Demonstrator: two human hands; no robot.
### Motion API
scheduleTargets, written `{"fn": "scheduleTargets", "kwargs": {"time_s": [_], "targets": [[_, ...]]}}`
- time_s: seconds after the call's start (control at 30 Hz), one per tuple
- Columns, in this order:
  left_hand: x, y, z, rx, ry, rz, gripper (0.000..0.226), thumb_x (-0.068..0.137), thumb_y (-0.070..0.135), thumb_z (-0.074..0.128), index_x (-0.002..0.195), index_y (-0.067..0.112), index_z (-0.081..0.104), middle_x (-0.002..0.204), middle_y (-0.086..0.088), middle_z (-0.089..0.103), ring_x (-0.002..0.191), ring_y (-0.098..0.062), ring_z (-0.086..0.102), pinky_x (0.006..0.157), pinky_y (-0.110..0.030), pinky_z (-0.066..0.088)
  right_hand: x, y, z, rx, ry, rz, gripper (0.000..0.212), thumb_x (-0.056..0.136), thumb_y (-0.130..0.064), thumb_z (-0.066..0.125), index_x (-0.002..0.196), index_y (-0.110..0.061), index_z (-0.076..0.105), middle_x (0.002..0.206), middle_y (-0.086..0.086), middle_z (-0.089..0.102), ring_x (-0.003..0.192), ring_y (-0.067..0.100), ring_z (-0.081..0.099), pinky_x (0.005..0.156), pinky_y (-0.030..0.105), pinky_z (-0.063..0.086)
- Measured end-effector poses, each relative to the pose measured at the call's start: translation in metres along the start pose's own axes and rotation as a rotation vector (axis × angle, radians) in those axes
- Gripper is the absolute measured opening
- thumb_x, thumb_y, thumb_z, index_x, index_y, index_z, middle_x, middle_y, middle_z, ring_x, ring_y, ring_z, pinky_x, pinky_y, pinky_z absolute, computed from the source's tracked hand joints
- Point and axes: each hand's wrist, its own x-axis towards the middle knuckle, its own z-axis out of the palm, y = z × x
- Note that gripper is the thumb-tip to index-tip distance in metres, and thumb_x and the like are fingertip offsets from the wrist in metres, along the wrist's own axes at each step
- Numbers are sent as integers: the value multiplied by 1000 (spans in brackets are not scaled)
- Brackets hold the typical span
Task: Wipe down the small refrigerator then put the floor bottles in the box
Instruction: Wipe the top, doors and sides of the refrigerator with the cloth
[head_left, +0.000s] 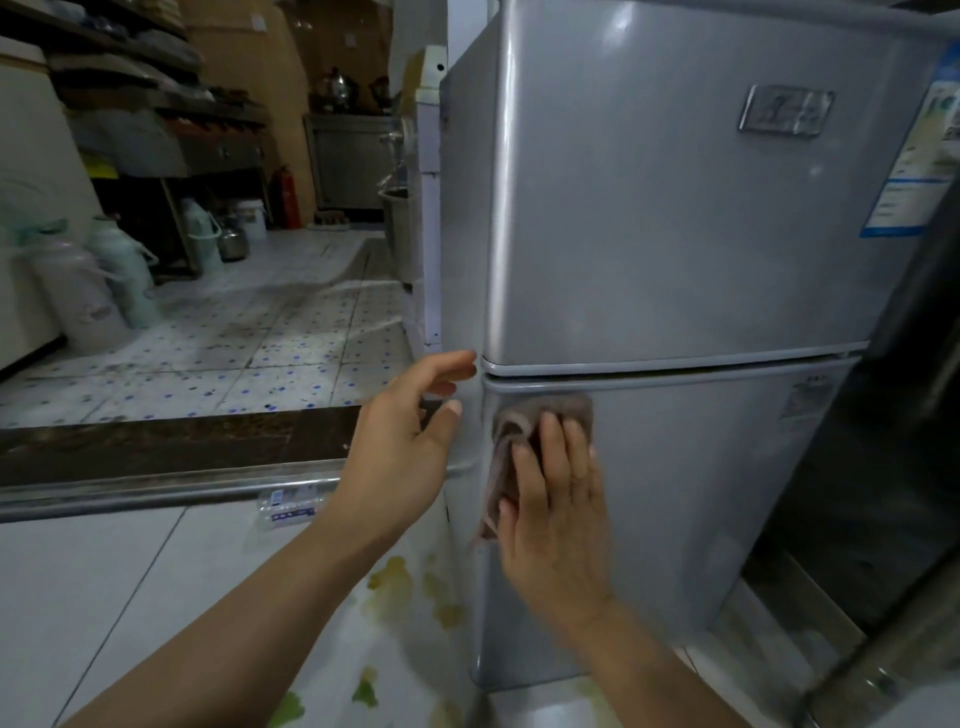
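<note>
step: wipe fridge (675, 208) | right hand (556, 499) flat, pressing cloth (519, 431) on lower door top-left | left hand (410, 436) released at fridge's left edge | bottle (291, 506) on floor, left | tip: keep palm flat, overlap strokes

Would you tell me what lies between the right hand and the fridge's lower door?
In the head view, a brown cloth lies between them: the right hand presses it flat against the lower door with straight fingers.

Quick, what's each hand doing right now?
Left hand: open, at the fridge edge, holding nothing.
Right hand: open, pressing a cloth flat on the lower door.
</note>
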Motion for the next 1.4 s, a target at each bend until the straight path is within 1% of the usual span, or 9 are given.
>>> {"fn": "scheduleTargets", "kwargs": {"time_s": [0.2,0.3,0.47,0.6,0.7,0.87,1.07,1.23,1.4], "targets": [[4,9,30,19,146,-7,26,90,13,56,113,22,58,96,11,65,85,5,58,72,-16,50,21,17,-5,-53,3,-11,65,82,-33,50,140,-15,28,148,12,24,147,22,3,117,43,9],[1,10,39,39,193,4,22,88,23,57,108,27,52,93,8,62,81,-1,56,68,-26,50,13,67,-17,-87,-4,-1,68,70,-33,50,133,-13,34,146,11,26,142,27,14,116,44,8],[-1,11,55,-22,274,11,19,83,33,52,101,32,47,86,16,57,75,-2,54,67,-31,51,9,160,-42,-140,72,362,69,71,-16,53,135,-4,30,148,21,30,138,35,26,114,52,14],[-1,10,59,-60,296,9,17,83,32,52,99,35,46,83,24,55,73,1,52,66,-23,48,18,175,-50,20,135,554,70,76,3,50,142,9,24,151,29,18,142,43,15,116,54,16],[-1,9,65,-54,346,23,20,85,30,50,104,26,45,88,21,53,76,7,51,66,-10,42,16,126,-36,50,100,492,73,82,-10,44,145,7,13,151,29,6,142,45,6,118,51,8],[-3,10,67,-15,358,26,24,85,32,48,109,27,44,92,15,53,77,10,50,69,-15,43,3,97,-23,47,-15,359,73,84,-24,41,147,-3,8,153,25,6,143,40,6,118,45,5],[-4,9,70,-14,363,66,22,88,27,47,110,25,42,92,20,51,76,13,50,65,-1,38,21,170,-37,91,163,712,79,78,-23,35,146,8,8,154,29,5,144,39,6,120,43,6],[-13,-6,74,-15,303,65,35,94,21,48,128,17,40,100,20,51,83,12,51,72,-2,40,22,200,-29,207,242,757,81,75,-21,37,147,6,10,154,26,10,143,35,12,120,40,9],[-32,-23,84,80,280,2,24,87,36,44,106,21,41,91,12,50,77,11,48,67,-9,39,-46,184,-13,308,139,888,76,84,-28,30,147,5,3,154,27,9,142,34,16,119,33,11]]}}
